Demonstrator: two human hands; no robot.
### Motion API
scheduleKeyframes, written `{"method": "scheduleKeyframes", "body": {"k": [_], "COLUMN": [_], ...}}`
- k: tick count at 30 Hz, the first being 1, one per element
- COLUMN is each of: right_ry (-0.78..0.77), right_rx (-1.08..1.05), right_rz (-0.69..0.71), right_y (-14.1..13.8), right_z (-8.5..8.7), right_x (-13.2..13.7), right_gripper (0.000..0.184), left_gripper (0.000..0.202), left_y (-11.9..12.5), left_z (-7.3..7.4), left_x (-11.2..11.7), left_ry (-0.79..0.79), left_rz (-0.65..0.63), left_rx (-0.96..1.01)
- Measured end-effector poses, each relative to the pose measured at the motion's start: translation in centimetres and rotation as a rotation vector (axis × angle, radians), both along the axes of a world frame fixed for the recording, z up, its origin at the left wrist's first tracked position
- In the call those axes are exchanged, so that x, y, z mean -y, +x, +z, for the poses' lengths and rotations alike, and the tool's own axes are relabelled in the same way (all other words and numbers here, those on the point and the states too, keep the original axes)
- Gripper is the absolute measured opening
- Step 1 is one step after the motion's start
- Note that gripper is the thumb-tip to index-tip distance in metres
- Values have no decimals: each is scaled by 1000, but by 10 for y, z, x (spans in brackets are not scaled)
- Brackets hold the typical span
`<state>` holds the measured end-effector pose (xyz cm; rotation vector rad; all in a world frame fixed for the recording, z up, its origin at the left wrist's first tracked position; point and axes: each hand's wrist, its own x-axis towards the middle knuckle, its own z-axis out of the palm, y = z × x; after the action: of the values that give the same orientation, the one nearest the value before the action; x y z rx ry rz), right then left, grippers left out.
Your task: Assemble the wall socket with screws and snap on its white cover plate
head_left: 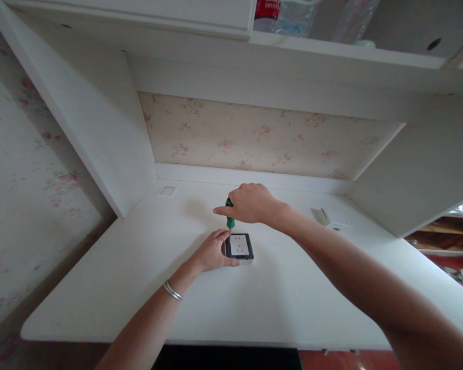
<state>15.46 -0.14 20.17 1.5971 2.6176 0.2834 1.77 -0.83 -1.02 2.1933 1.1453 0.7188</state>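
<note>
A wall socket (239,245) with a white face and a dark frame lies face up on the white desktop, seated on a pale base. My left hand (215,253) grips it from the left, thumb along the near edge and fingers at the far left corner. Above that corner, my right hand (251,202) is wrapped round the green and black handle of a screwdriver (230,222). The tool stands nearly upright with its shaft pointing down at the frame's left side. Whether the tip sits in a screw is too small to tell.
On the white desktop (139,298), a small square plate (167,191) lies at the back left. A white cover (335,217) and a small piece beside it lie at the back right. Side panels and an overhead shelf (347,53) with plastic bottles enclose the desk.
</note>
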Motion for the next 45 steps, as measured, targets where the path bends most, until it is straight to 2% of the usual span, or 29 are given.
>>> {"method": "scheduleKeyframes", "body": {"k": [4,7,13,16,22,29,38,45], "right_ry": [10,1,-12,-55,-190,-136,-64,-66], "right_rx": [-4,-11,-87,-71,-40,-26,-2,-49], "right_rz": [-58,-70,177,227,220,193,187,166], "right_y": [6,9,13,16,26,33,36,38], "right_z": [-2,-4,-10,-6,2,-2,-2,-1], "right_x": [4,6,7,7,4,3,9,9], "right_gripper": [82,80,63,58,39,43,50,44], "left_gripper": [93,91,96,99,99,98,98,95], "left_y": [1,1,1,0,-1,-1,1,1], "left_z": [3,5,1,-1,3,7,1,0], "left_x": [2,3,1,0,1,3,1,1], "left_ry": [4,-2,-33,-37,-48,-13,20,7], "left_rz": [0,3,10,7,2,-13,-20,-20], "left_rx": [11,19,-18,-24,-40,-29,-15,11]}}
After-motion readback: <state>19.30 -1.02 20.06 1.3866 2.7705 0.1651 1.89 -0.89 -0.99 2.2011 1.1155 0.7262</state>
